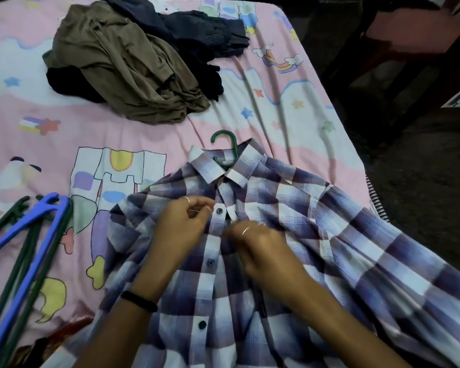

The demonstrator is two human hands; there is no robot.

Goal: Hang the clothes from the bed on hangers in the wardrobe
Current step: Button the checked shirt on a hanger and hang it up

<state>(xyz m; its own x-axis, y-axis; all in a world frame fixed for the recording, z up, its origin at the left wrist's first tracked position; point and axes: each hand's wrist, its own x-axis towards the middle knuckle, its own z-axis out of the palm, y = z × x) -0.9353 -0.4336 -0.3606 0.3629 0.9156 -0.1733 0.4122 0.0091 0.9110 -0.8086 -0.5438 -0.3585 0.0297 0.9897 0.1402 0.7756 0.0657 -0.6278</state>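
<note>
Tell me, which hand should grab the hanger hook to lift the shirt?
Probably the left hand. It sits a little nearer the green hook above the collar, while the right hand lies lower on the shirt.

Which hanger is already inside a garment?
The green hanger in the plaid shirt, hook poking from its collar; the spare hangers lie bare at left.

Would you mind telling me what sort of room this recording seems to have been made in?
Most likely a bedroom at home. A bed with a pink cartoon-print sheet fills the view, holding a pile of clothes, spare hangers, and a checked shirt already on a green hanger.
</note>
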